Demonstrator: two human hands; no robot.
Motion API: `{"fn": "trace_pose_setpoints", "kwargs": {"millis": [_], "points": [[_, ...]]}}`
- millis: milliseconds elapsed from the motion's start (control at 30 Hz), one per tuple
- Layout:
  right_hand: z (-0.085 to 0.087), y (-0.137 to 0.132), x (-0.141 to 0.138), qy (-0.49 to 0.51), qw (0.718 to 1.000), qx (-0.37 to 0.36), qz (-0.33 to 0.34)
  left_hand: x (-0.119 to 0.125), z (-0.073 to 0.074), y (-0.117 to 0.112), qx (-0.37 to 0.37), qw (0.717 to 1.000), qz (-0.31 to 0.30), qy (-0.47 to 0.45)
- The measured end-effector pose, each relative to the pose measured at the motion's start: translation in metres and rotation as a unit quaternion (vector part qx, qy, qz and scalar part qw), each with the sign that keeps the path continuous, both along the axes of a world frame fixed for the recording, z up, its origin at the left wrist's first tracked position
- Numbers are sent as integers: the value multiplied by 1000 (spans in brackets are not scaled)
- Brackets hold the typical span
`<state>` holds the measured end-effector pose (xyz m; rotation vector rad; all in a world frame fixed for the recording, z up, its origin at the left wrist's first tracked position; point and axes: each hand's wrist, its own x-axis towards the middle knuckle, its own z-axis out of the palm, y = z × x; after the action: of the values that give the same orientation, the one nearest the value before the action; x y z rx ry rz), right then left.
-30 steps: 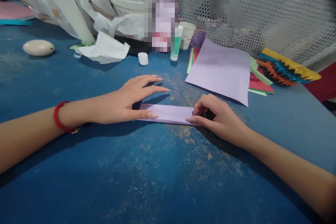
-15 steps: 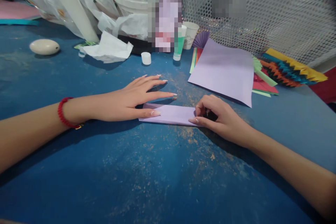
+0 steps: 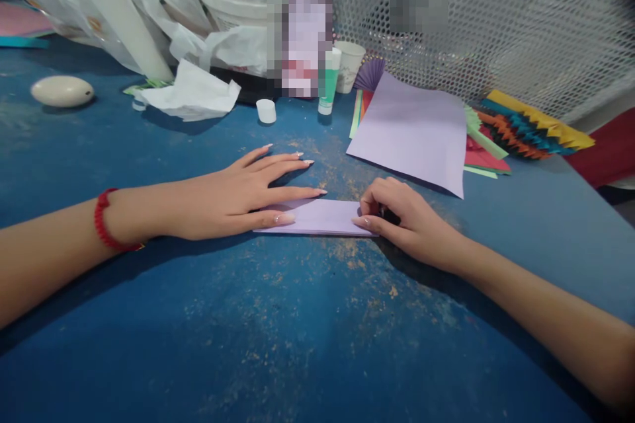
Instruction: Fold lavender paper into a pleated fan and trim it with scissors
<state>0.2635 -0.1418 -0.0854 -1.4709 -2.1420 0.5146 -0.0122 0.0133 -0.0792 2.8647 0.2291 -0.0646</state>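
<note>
A folded strip of lilac paper (image 3: 310, 218) lies flat on the blue table (image 3: 317, 324), right in front of the person. Its right end is gripped by the right hand (image 3: 411, 221), which is curled up, with the paper pinched between the thumb and the fingers. The left hand (image 3: 233, 201) is kept open and is not gripping. Its fingers are spread out, and the strip is pressed by its thumb. A red cord bracelet (image 3: 104, 219) is worn on the left wrist.

A big lilac paper sheet (image 3: 409, 135) is laid just past the right hand, and its corner is near the strip. Behind that sheet, a small purple paper fan (image 3: 370, 75) is seen. To its right, a pile of zigzag folded paper (image 3: 526, 132) in many colors is placed. A green tube (image 3: 327, 82), a paper cup (image 3: 348, 66) and a white cap (image 3: 266, 111) are set farther back. A crumpled white tissue (image 3: 191, 94) and a smooth pale egg shape (image 3: 62, 91) are lying to the left. Plastic bags (image 3: 173, 6) are heaped by the metal mesh (image 3: 520, 20).
</note>
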Motion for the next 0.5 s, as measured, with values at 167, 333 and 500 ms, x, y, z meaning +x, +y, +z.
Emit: {"fn": "trace_pose_setpoints", "kwargs": {"millis": [167,333,500], "points": [[2,1,3,-18,999,-19,24,-1,-2,1,23,1000,-11,-6],[5,0,2,-42,998,-25,34,-1,-5,4,42,999,-24,-11],[3,0,5,-23,999,-18,27,-2,-5,4,42,999,-26,-10]]}}
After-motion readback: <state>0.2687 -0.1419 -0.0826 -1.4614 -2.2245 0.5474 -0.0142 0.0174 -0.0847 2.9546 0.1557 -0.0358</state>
